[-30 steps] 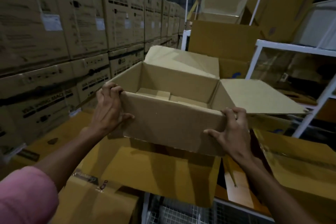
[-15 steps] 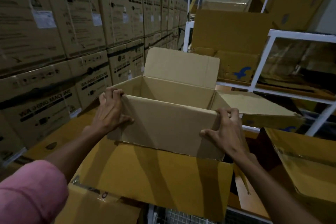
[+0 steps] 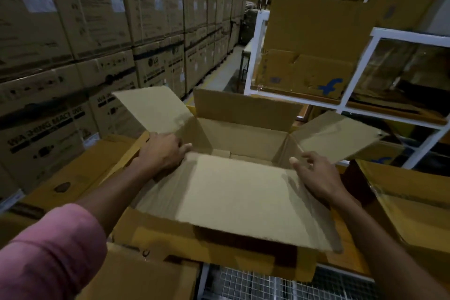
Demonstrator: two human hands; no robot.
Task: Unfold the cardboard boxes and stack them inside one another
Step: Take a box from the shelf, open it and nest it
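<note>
On the far left is a tall wall of big brown printed cardboard cartons (image 3: 80,31), stacked in many rows that go far back, too many to count. Low on the left a pink sleeve (image 3: 46,251) covers the person's left arm. There are two bare hands. The left hand (image 3: 162,153) rests on the left rim of the open plain brown cardboard box (image 3: 243,134) in the middle; its grip lies over the edge where the left flap bends up, thumb toward the inside, but I cannot tell how tightly the fingers curl round it. This open box has four flaps: the left flap (image 3: 153,107) stands up and leans out, the back flap (image 3: 246,109) stands up, the right flap (image 3: 338,136) lies out to the side, and the near flap (image 3: 233,195) lies flat toward the person. Inside the box only its folded bottom flaps show. The box sits down in a bigger yellow-brown cardboard box (image 3: 155,236) below it, whose flaps spread out around it. The right hand (image 3: 316,175) is at the near right corner of the plain box, with loose, spread fingers holding nothing. To the right lies another yellow-brown open box (image 3: 414,207). Behind it stands a white metal rack (image 3: 360,75) with more yellow-brown boxes, one with a blue mark (image 3: 331,85).
</note>
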